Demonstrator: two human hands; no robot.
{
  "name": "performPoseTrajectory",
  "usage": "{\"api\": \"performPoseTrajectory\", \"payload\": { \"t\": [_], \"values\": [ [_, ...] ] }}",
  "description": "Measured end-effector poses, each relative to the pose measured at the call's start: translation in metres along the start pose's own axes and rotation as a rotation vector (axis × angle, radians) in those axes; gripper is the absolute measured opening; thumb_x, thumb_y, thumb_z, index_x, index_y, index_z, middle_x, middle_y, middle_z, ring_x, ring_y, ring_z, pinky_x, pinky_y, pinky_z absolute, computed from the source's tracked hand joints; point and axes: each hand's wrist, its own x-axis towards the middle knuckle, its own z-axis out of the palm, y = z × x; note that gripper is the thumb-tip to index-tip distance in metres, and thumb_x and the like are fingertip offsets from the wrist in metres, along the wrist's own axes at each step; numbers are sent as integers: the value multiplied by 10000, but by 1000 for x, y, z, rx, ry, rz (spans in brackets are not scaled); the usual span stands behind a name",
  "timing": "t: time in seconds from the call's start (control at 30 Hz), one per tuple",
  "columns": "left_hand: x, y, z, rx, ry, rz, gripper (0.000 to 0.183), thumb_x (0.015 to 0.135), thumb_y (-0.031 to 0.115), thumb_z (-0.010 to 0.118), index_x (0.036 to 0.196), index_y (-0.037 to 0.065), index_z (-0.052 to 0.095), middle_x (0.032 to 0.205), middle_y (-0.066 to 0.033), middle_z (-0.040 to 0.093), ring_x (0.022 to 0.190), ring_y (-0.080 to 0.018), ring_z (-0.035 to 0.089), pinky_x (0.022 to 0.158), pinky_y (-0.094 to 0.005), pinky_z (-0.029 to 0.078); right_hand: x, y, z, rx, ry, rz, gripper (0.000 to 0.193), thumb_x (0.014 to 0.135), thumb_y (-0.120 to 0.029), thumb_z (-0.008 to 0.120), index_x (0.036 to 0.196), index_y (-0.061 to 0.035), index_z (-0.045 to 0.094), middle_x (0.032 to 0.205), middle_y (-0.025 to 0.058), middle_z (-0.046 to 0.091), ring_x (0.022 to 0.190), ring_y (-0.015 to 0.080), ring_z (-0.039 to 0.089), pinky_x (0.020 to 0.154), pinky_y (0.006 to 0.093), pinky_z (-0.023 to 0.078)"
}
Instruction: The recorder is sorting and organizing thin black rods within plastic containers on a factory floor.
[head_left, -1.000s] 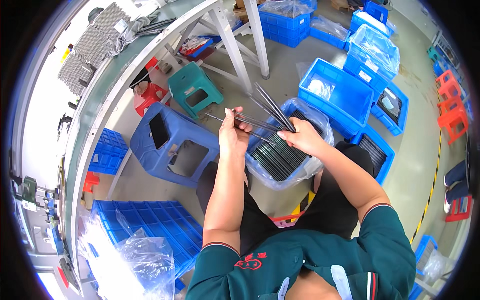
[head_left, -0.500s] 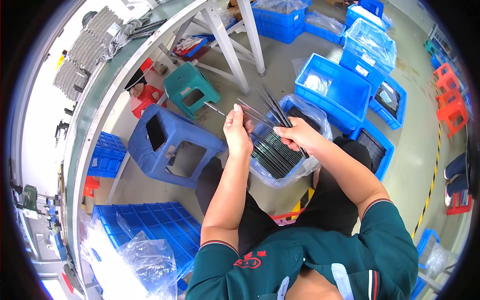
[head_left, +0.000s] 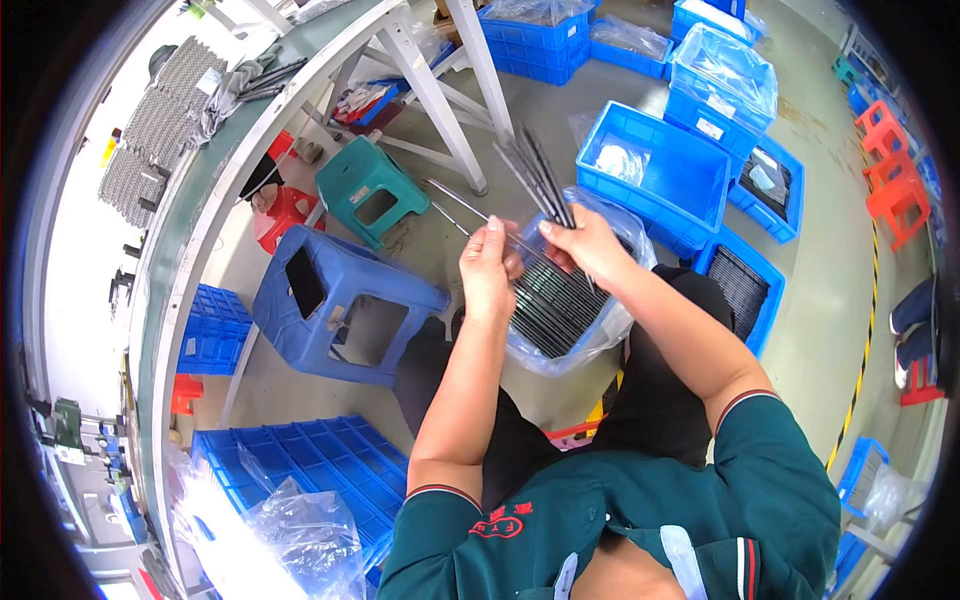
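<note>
My left hand (head_left: pixel 488 272) is closed on thin rods; two slim ends, one of them a dark rod (head_left: pixel 456 199), stick out past its fingers to the upper left. Beside it, my right hand (head_left: pixel 590 244) grips a bundle of long black rods (head_left: pixel 537 172) that fans upward and away from me. Below both hands, between my knees, stands a bin lined with clear plastic (head_left: pixel 622 322). Many dark rods (head_left: pixel 555 318) lie side by side in it. My fingers hide where the left hand's rods end.
A blue stool (head_left: pixel 345 265) with a black phone (head_left: pixel 305 282) on it stands at left, with a green stool (head_left: pixel 370 190) behind. Blue crates (head_left: pixel 655 170) are at the far right. A workbench (head_left: pixel 225 165) runs along the left; stacked blue crates (head_left: pixel 310 465) sit near left.
A second slim rod now shows at my left hand, crossing toward the right hand. The right hand's bundle has tilted more upright and moved slightly left. The whole view has shifted a little.
</note>
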Motion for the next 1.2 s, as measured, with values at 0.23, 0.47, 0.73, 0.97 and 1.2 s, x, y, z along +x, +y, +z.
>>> {"api": "performPoseTrajectory", "payload": {
  "t": [0.23, 0.47, 0.73, 0.97, 1.2],
  "values": [
    [-17, -6, 12, 87, -307, -386, 321, 932, 325, 515, 853, 21, 583, 614, 12, 455, 441, -63, 303, 410, -210, 245, 8, -15, -25, 307, -119, 67, 219, 842, -218, 658, 921, -31, 576, 518, -44, 391, 402, 55, 335, 376, 223, 261],
    [-23, -18, 12, 195, -430, -584, 316, 899, 341, 567, 773, 51, 569, 605, 25, 445, 447, -55, 307, 413, -207, 229, 29, -13, -46, 245, 108, -5, 316, 784, -289, 717, 777, -7, 575, 486, -13, 432, 360, 97, 386, 350, 254, 289],
    [-23, 4, 1, -1, -446, -521, 358, 927, 299, 516, 935, -51, 591, 1005, -206, 621, 946, -350, 629, 836, -446, 525, 40, -25, -78, 395, 119, -38, 271, 851, -294, 645, 760, -70, 521, 497, -44, 375, 382, 66, 349, 359, 230, 281],
    [-18, -7, 0, 65, -520, -540, 340, 895, 376, 555, 855, 39, 588, 912, -100, 610, 690, -198, 564, 601, -314, 466, 2, -3, -12, -52, -229, 104, 284, 857, -252, 631, 701, -40, 524, 507, 21, 525, 399, 86, 475, 382, 244, 354],
    [-17, 3, -10, -23, -324, -549, 309, 901, 327, 570, 801, 36, 597, 682, -13, 493, 527, -125, 448, 470, -260, 368, 9, 1, -10, -490, -35, -99, 270, 875, -301, 587, 786, -50, 544, 555, 20, 546, 467, 81, 506, 443, 247, 385]
  ]
}}
